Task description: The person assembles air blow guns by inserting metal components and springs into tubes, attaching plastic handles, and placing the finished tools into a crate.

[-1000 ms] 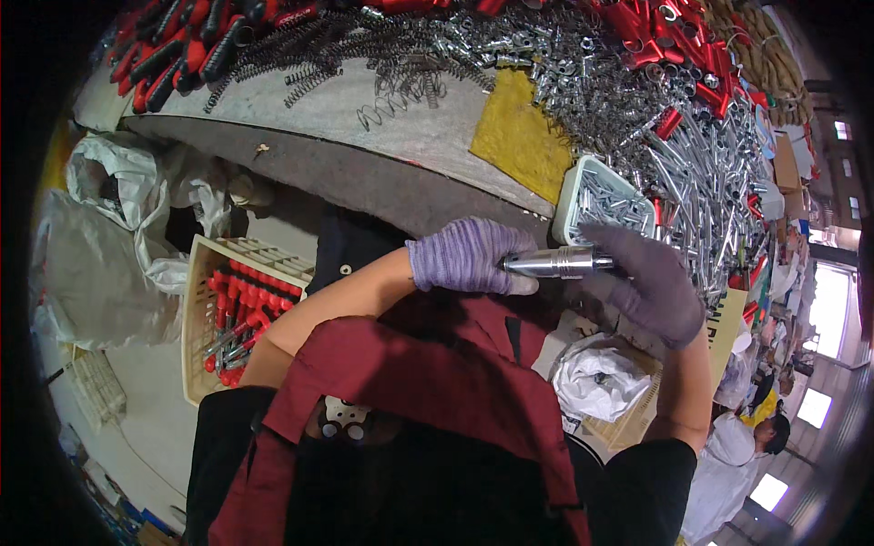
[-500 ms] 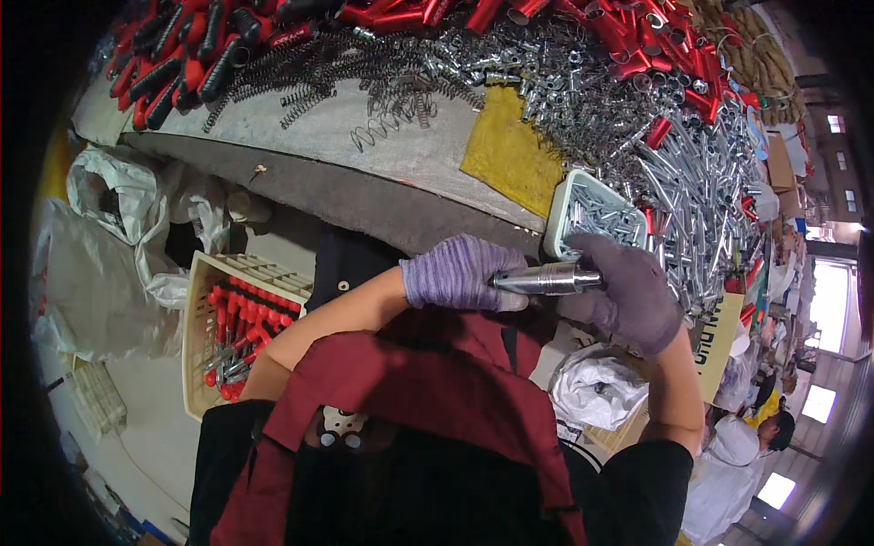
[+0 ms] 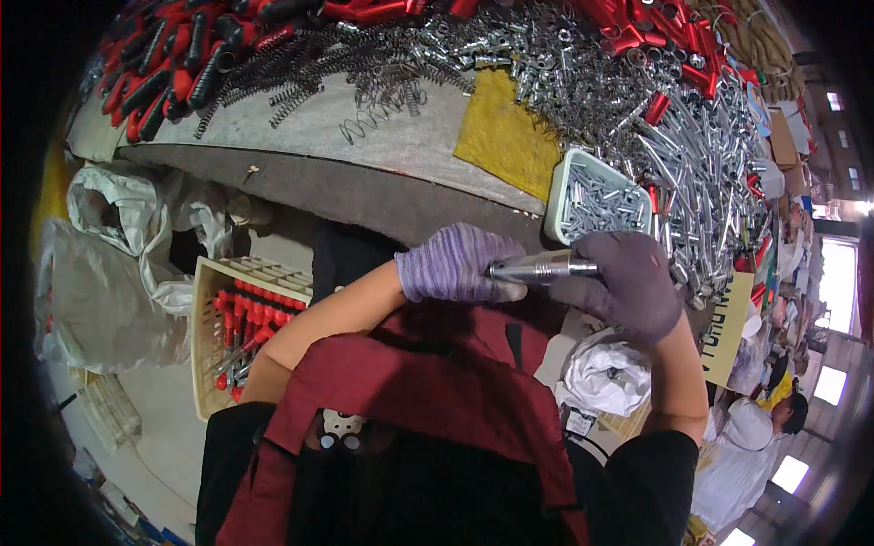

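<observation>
Both gloved hands, left hand (image 3: 455, 264) and right hand (image 3: 628, 282), grasp one chrome tube (image 3: 543, 267) by opposite ends, held level near the bench (image 3: 364, 136) edge, just beside the parts tray (image 3: 596, 196).

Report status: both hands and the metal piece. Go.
Left hand and right hand both gripping shiny metal tube, held level below bench edge. Pale parts tray just beyond. Nothing obstructing.
</observation>
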Available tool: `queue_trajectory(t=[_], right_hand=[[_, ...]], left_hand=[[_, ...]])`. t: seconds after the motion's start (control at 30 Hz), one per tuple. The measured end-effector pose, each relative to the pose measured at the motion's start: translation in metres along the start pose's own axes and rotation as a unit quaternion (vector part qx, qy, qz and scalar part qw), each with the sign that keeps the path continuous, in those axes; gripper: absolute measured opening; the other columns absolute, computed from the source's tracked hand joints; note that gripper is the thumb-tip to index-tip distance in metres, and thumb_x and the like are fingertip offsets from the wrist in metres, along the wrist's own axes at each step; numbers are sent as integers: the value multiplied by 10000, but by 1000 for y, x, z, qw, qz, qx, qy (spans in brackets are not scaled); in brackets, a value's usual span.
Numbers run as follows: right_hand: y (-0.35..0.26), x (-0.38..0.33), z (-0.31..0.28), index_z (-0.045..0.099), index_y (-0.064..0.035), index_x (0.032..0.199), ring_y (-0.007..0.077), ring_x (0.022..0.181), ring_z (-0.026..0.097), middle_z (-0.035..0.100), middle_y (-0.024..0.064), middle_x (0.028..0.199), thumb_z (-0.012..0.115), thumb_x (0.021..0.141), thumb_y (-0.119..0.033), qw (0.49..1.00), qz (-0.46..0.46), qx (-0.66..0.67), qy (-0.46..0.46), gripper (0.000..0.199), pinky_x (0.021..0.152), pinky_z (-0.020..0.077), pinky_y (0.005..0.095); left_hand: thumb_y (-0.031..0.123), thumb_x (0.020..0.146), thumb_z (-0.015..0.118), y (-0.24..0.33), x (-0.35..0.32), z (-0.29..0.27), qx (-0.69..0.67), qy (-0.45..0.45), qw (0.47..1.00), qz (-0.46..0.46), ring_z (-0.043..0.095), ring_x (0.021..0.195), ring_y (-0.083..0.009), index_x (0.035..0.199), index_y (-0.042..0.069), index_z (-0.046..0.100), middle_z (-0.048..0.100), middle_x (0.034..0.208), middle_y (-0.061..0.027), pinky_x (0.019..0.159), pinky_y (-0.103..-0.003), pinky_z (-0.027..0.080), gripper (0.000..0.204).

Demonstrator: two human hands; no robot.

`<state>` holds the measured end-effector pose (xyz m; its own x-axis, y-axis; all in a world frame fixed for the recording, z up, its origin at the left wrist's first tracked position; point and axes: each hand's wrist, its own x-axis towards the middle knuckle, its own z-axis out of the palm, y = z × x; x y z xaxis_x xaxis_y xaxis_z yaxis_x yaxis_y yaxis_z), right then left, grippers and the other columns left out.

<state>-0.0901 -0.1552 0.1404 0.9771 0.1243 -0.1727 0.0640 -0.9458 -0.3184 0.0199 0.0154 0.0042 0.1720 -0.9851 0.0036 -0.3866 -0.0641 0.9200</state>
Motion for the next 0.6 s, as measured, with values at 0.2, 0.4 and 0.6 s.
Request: queue_trajectory(t=[0.2, 0.4, 0.6], right_hand=[[-3, 0, 4, 599, -49, 912, 315, 709, 612, 619, 127, 772, 730, 687, -403, 998, -22, -1, 52, 439, 636, 457, 408], [-10, -10, 22, 621, -46, 903, 307, 697, 618, 602, 153, 729, 701, 732, -399, 996, 43, 32, 72, 401, 606, 477, 379], [-18, -7, 44, 631, -29, 919, 283, 627, 622, 600, 143, 672, 755, 681, -357, 951, -56, 188, 238, 424, 588, 487, 336]], left_hand=[[453, 760, 642, -2, -2, 3, 12, 17, 1000, 19, 591, 702, -341, 851, 87, 607, 593, 738, -143, 629, -391, 454, 379], [347, 736, 698, -7, -6, 12, 17, 54, 997, 58, 574, 658, -328, 800, 63, 600, 575, 703, -134, 601, -362, 448, 308], [419, 761, 666, -4, -12, 17, -4, 14, 996, 87, 620, 738, -312, 1021, 82, 623, 626, 800, -149, 664, -392, 475, 428]])
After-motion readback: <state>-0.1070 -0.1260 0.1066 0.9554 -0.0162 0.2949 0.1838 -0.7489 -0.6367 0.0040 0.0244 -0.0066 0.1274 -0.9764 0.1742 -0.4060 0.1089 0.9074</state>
